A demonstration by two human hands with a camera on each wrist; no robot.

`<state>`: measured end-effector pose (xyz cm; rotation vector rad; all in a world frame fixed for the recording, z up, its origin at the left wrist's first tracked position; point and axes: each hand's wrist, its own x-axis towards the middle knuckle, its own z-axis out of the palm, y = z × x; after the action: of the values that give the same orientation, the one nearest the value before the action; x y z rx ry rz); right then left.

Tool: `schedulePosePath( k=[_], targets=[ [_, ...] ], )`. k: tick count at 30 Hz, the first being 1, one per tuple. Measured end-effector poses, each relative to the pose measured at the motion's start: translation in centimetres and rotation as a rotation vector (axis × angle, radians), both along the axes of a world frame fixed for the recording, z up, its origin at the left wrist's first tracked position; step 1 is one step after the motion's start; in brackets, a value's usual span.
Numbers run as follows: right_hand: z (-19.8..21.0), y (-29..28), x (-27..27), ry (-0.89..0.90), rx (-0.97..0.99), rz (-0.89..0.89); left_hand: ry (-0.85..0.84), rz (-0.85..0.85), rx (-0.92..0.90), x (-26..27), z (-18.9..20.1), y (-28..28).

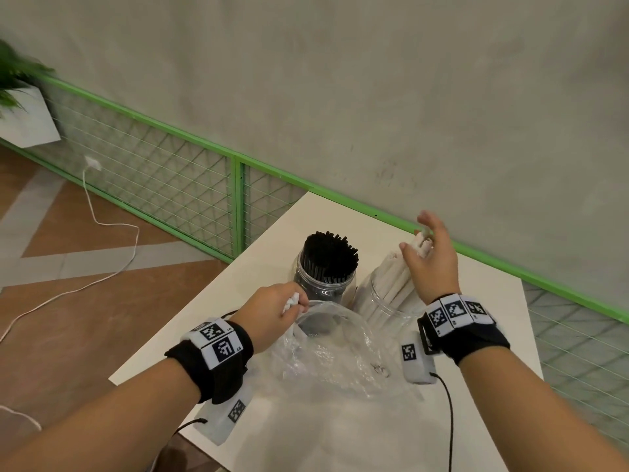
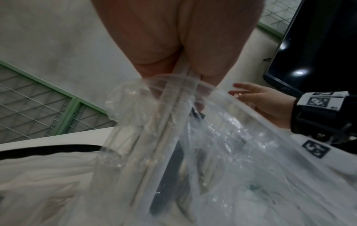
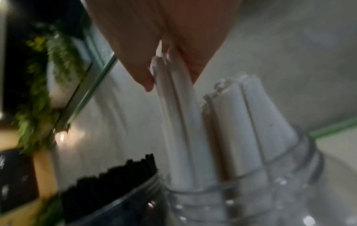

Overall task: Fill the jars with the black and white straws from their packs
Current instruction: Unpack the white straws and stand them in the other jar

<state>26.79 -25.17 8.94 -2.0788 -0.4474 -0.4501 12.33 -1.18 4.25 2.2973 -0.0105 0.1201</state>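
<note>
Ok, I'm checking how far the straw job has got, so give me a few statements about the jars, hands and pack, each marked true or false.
1. The clear jar of black straws stands left of the clear jar of white straws. True.
2. The left hand is empty and flat on the white table. False: it grips a few white straws at the mouth of the crumpled clear plastic pack.
3. The right hand is at the tops of the white straws in their jar. True.
4. The black straws lie loose on the table. False: they stand upright in their jar.
5. The plastic pack lies behind both jars. False: it is in front of them, nearer the person.
</note>
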Motion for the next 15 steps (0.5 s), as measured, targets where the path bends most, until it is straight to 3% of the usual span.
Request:
schedulePosePath(
  k=[3, 5, 10, 15],
  targets=[
    [-1.2, 0.3, 0.1, -0.021, -0.397, 0.053, 0.007, -0.002, -0.002, 0.2, -0.1, 0.0],
    [-2.1, 0.5, -0.5, -0.016, -0.509, 0.058, 0.010, -0.011, -0.001, 0.3, -0.1, -0.1],
    [-2.6, 0.3, -1.0, 0.008, -0.576, 0.075, 0.008, -0.019, -0.043, 0.3, -0.1, -0.1],
    [-2.2, 0.0, -0.9, 0.124, -1.066, 0.049, 0.020, -0.033, -0.155, -0.1, 0.4, 0.4]
  ],
)
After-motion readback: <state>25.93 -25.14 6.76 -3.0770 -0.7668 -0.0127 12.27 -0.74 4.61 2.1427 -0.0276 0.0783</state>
